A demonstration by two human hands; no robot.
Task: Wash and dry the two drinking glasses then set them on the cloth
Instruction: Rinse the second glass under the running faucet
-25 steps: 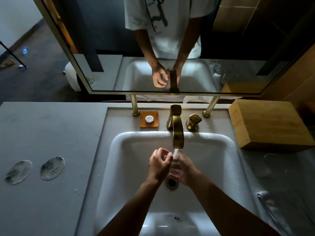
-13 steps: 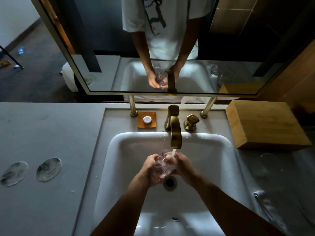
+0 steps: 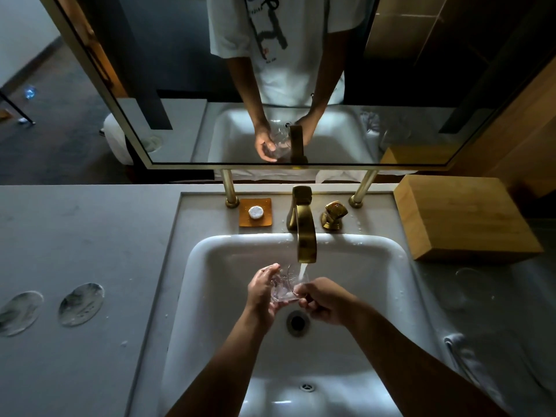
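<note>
A clear drinking glass [image 3: 288, 285] is tilted under the running stream from the brass faucet [image 3: 305, 233], over the white sink [image 3: 210, 266]. My left hand [image 3: 262, 288] cups its left side and base. My right hand [image 3: 323, 300] pinches its right rim. A second glass [image 3: 467, 284] stands faintly visible on the dark counter to the right, below the wooden box. A grey cloth [image 3: 469, 362] lies at the right front of the counter.
A wooden box [image 3: 460, 218] sits at the back right. A soap dish with a round soap [image 3: 255, 212] and a brass tap handle [image 3: 333, 215] flank the faucet. Two round coasters [image 3: 80, 303] lie on the left counter. A mirror hangs behind.
Both hands have eased apart around the glass; the left has shifted from over it to its left side, and the glass now shows tilted under the stream.
</note>
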